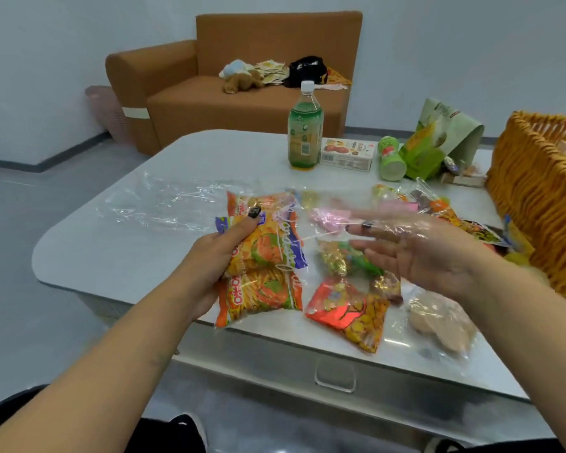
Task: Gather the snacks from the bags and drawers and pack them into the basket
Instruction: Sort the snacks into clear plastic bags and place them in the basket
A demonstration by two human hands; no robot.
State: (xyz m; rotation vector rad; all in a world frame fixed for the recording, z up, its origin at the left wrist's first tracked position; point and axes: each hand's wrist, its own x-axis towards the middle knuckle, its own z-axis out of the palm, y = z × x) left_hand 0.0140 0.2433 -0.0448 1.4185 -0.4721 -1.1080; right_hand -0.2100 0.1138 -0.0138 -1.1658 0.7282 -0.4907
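the left hand (224,253) is reached in from 7 o'clock, thumb on top and fingers curled under a stack of orange noodle packs (262,263), which are gripped just above the table (128,230). the right hand (419,256) is held out flat at 3 o'clock of the packs, fingers straight and spread, nothing clamped in it, though it's blurred and a bit of clear plastic wrap (164,204) is draped across the fingertips. the hands are kept apart.

the packs are crinkly and glossy, with a thin clear film over them. a red and yellow snack bag (350,312) is laid at 5 o'clock of them, and a pale lump in a clear bag (441,318) further right. the woven orange basket (536,197) is parked at the table's 3 o'clock edge, ribbed and chunky.

at 12 o'clock a green plastic bottle (305,132) is stood upright, with a small box (347,155), a tipped green can (391,158) and a green paper bag (445,138) beside it. the table is smooth, pale and round-cornered. a brown sofa (242,103) is set against the white wall behind.
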